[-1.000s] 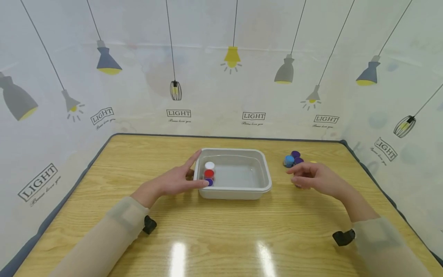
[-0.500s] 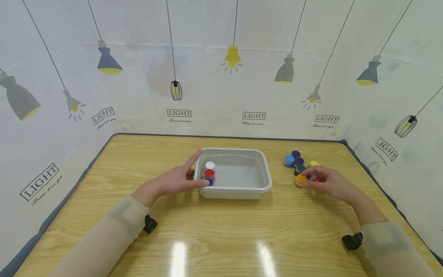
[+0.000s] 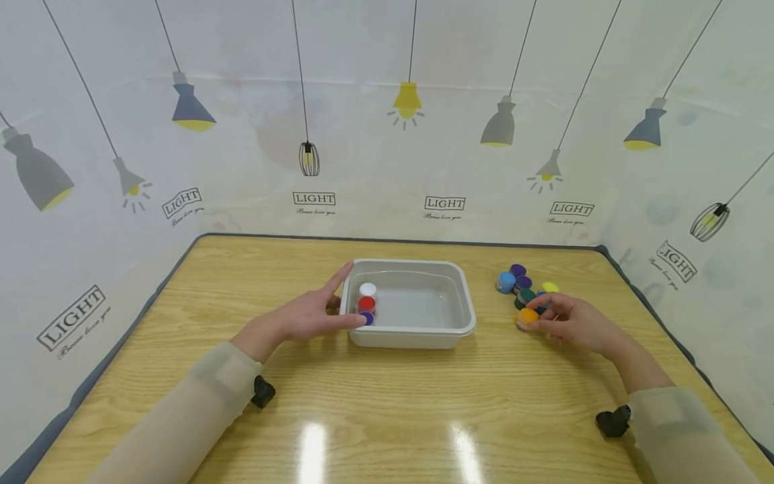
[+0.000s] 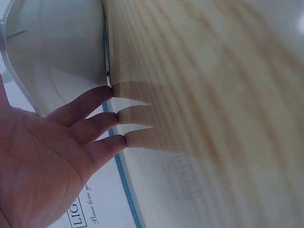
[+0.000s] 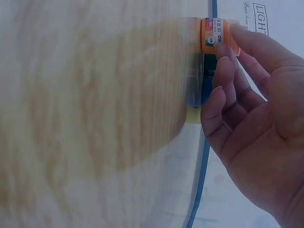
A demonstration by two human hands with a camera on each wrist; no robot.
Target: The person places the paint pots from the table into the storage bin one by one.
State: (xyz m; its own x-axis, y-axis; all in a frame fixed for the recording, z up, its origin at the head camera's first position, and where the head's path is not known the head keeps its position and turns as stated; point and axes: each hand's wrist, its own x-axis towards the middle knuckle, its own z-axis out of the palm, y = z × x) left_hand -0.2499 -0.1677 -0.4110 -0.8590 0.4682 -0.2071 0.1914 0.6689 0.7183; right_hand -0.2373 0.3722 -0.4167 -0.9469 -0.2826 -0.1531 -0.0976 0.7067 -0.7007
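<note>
In the head view my left hand (image 3: 305,316) rests on the left end of a pale grey plastic basin (image 3: 417,331), its thumb and forefinger spread along the rim. Its other fingers (image 4: 97,126) reach straight down to the tabletop outside the basin wall. Inside the basin, against that end, stand paint pots with white (image 3: 367,290), red (image 3: 366,303) and purple (image 3: 367,317) lids; my thumb tip overlaps the purple one. On the right, my right hand (image 3: 577,325) pinches an orange paint pot (image 3: 525,319) between thumb and fingers. In the right wrist view, its printed label (image 5: 217,35) shows.
Close behind the orange pot stand several others: dark green (image 3: 524,298), light blue (image 3: 506,282), purple (image 3: 517,270) and yellow (image 3: 549,287). A blue one is partly hidden by my right fingers. The wooden table (image 3: 387,390) meets a lamp-printed wall covering (image 3: 363,222).
My right hand has moved slightly right and down from above the pots and now has the orange pot between its fingers. The left hand and the basin have stayed in place.
</note>
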